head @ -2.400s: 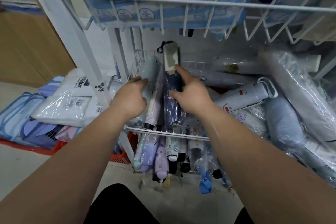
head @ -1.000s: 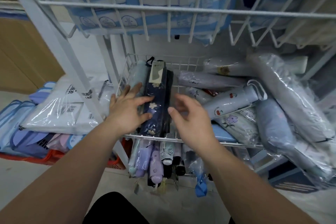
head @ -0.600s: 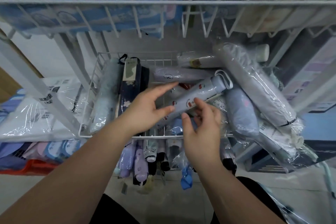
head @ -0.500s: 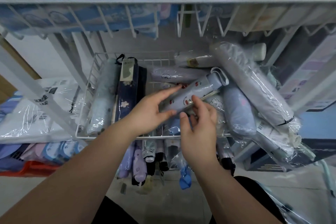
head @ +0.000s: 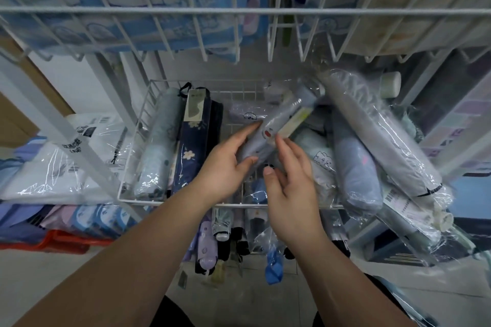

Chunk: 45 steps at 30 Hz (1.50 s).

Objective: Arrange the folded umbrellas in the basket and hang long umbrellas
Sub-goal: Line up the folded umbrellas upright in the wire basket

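While both bare forearms reach forward into the white wire basket (head: 138, 146), the left hand (head: 225, 164) closes around the lower end of a grey folded umbrella with a cherry print (head: 276, 127), thumb underneath and fingers curled over the top. The umbrella is tilted, its far end raised toward the upper right, above the other goods. The right hand (head: 289, 183) is half curled just beside it, index fingertip touching the umbrella near a pale paper tag (head: 295, 122) that lies along its side; whether the thumb also presses on it I cannot tell. At the left of the basket two folded umbrellas lie side by side, lengthwise: a pale blue-grey one in clear wrap (head: 159, 143) against the wire wall and a navy one with white flowers (head: 196, 141) touching it. At the right, several wrapped umbrellas are piled crosswise, among them a long grey one (head: 377, 130) and a shorter blue-grey one (head: 353, 167). More umbrellas hang handle-down below the basket's front rim (head: 212, 236).
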### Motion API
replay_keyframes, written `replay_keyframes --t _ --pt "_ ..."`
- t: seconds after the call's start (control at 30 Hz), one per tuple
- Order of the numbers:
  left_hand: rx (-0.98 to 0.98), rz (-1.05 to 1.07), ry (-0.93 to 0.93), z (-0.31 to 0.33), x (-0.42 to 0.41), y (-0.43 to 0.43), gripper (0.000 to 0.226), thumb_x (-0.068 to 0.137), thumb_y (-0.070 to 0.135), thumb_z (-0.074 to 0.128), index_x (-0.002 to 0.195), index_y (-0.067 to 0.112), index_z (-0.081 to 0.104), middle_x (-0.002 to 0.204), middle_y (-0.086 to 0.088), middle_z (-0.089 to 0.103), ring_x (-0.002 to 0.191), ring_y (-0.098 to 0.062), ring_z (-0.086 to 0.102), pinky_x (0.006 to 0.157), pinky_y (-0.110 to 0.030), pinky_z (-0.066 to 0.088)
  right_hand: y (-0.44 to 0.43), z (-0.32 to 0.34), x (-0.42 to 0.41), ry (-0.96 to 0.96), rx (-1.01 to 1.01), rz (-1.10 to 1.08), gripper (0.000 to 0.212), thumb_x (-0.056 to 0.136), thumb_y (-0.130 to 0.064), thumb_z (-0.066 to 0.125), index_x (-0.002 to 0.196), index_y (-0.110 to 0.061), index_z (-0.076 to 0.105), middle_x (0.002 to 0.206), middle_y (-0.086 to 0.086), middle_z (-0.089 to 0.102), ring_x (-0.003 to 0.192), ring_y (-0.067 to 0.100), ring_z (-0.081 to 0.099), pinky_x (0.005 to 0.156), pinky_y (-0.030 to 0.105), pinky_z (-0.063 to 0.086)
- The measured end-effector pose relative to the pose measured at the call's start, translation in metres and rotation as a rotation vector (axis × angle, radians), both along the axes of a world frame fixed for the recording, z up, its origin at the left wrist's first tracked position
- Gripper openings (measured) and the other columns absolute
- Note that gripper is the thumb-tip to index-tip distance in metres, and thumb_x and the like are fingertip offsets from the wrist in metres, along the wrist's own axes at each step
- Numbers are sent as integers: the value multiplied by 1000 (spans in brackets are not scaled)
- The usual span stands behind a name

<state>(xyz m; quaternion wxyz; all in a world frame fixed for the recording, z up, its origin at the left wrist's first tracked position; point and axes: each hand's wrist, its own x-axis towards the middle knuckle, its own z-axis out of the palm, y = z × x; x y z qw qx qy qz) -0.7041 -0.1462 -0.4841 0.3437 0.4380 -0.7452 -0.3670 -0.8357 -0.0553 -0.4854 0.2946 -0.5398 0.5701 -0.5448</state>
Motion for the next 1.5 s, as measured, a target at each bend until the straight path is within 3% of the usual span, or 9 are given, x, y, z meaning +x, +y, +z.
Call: replay_keyframes --t 0.17,0.3,0.4,0.5,0.6,0.7,0.9,1.23,1.5 --pt "26 73 190 29 12 -1 67 95 6 64 148 40 41 140 13 58 116 1 63 99 -24 51 -29 21 10 -40 56 157 59 103 -23 49 145 -60 29 145 -24 48 128 -2 51 109 36 46" --pt "92 138 288 39 31 2 55 99 7 59 139 44 47 129 1 68 107 -9 70 95 -32 55 -50 29 24 -40 116 223 61 102 -18 51 149 -52 31 95 -48 60 100 15 69 90 39 58" --pt "143 267 335 44 46 8 42 102 6 54 140 24 53 122 -4 69 87 0 71 78 -12 53 -64 30 43 -73 98 230 55 99 -17 57 149 -34 41 123 -29 61 111 5 65 99 37 54" --pt "143 359 317 51 65 14 45 102 8 53 145 23 51 132 -6 67 109 -10 68 92 -26 55 -80 24 68 -46 97 265 56 97 -19 60 148 -33 42 139 -9 59 121 8 60 106 36 49" --pt "172 390 259 58 87 14 54 99 9 58 146 34 47 125 0 67 89 -14 72 67 -27 57 -94 20 90 -30 105 324 57 95 -25 60 148 -35 42 141 -7 58 128 10 56 109 37 46" --pt "82 475 -33 49 110 6 56 95 16 64 145 34 50 140 7 58 121 -18 61 100 -24 48 -108 12 100 78 153 283 52 96 -28 60 146 -31 46 135 -8 60 123 13 56 103 30 45" --pt "-76 594 -436 24 114 9 59 87 33 68 143 41 51 137 -10 47 127 -32 49 107 -38 43 -122 -22 100 54 363 163 51 93 -38 61 141 -25 50 131 10 62 112 28 62 90 30 51" --pt "62 408 -200 14 125 8 67 88 21 58 152 34 41 156 1 38 143 -20 37 120 -42 30 -121 -39 92 -120 305 300 54 101 -22 55 153 -25 38 150 -5 48 136 10 45 109 22 36" --pt "29 393 -276 11 127 10 56 98 25 61 148 43 44 164 -3 26 153 -20 19 119 -25 13 -125 -42 93 185 330 330 63 101 -39 51 156 -41 19 163 -3 27 146 22 34 119 36 31"
